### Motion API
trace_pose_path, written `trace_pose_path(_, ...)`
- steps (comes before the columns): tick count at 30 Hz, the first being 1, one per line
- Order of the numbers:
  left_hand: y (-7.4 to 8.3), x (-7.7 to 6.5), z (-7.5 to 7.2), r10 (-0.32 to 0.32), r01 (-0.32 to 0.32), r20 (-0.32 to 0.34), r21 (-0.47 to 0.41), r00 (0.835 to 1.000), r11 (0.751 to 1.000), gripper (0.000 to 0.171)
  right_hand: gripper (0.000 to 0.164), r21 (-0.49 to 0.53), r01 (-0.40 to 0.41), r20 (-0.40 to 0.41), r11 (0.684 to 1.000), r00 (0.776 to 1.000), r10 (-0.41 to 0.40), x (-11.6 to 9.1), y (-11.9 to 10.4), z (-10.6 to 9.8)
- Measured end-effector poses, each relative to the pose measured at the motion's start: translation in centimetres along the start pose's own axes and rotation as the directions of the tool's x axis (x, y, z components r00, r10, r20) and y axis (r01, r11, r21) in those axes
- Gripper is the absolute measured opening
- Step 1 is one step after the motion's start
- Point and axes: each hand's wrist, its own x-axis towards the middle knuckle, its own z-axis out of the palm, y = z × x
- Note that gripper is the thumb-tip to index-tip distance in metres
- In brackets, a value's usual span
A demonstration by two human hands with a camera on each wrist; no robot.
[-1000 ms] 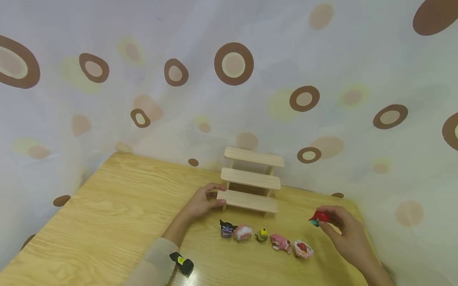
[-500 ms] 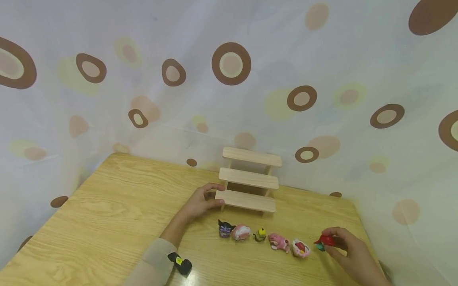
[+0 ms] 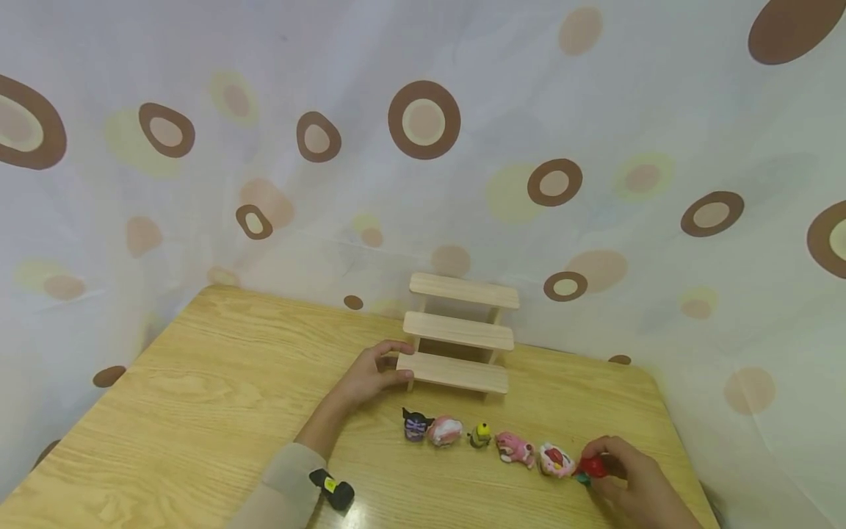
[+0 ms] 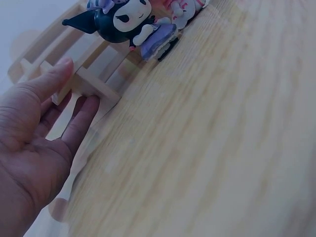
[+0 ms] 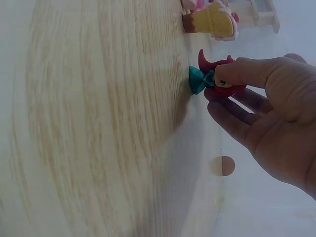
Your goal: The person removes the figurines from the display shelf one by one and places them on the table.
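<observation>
My left hand (image 3: 366, 376) grips the left end of the lowest step of a three-step wooden display stand (image 3: 456, 373); in the left wrist view the thumb lies on one side of the step and fingers on the other. At the right end of a row of figurines, my right hand (image 3: 628, 477) pinches a red-haired figurine (image 5: 197, 79) in a teal dress by its head. It is upright, its base at or just above the table. Left of it is a pink-and-white figurine (image 3: 555, 460) with a red patch; in the right wrist view its side (image 5: 212, 20) looks yellow.
Along the row are a pink figurine (image 3: 514, 448), a small yellow-topped one (image 3: 480, 436), a pink-and-white one (image 3: 446, 431) and a black-and-purple one (image 3: 416, 425). All stand on the wooden table (image 3: 218, 382) before the stand. A spotted curtain (image 3: 330, 242) hangs behind.
My right hand has brought the red-haired figurine down and toward me, then left to the end of the row. My left hand keeps its hold on the stand.
</observation>
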Motion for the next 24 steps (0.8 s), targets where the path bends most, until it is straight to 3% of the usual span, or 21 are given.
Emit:
trace_pose_path(5, 0.0, 0.1, 0.1, 0.005, -0.005, -0.001, 0.001, 1.0, 1.0, 0.043, 0.034, 0.054, -0.142, 0.048, 0.988, 0.989, 0.139, -0.2, -0.5, -0.2)
trace_pose_path(9, 0.3, 0.1, 0.1, 0.008, -0.008, -0.001, 0.003, 1.0, 1.0, 0.043, 0.041, 0.07, -0.201, 0.06, 0.977, 0.978, 0.197, -0.2, -0.8, -0.1)
trace_pose_path(15, 0.6, 0.3, 0.2, 0.005, -0.005, -0.005, 0.015, 1.0, 1.0, 0.043, 0.056, 0.064, -0.175, 0.058, 0.983, 0.984, 0.171, -0.1, -0.6, -0.3)
trace_pose_path(20, 1.5, -0.1, 0.1, 0.024, -0.022, -0.006, 0.165, 1.0, 0.986, 0.038, 0.063, -0.07, -0.138, -0.021, 0.988, 0.99, 0.137, -0.3, -1.4, -0.7)
trace_pose_path(24, 2.3, -0.2, -0.3, 0.052, -0.057, 0.025, 0.222, 0.998, 0.973, 0.038, 0.06, -0.174, -0.14, -0.106, 0.975, 0.987, 0.123, 0.1, -2.6, -1.4)
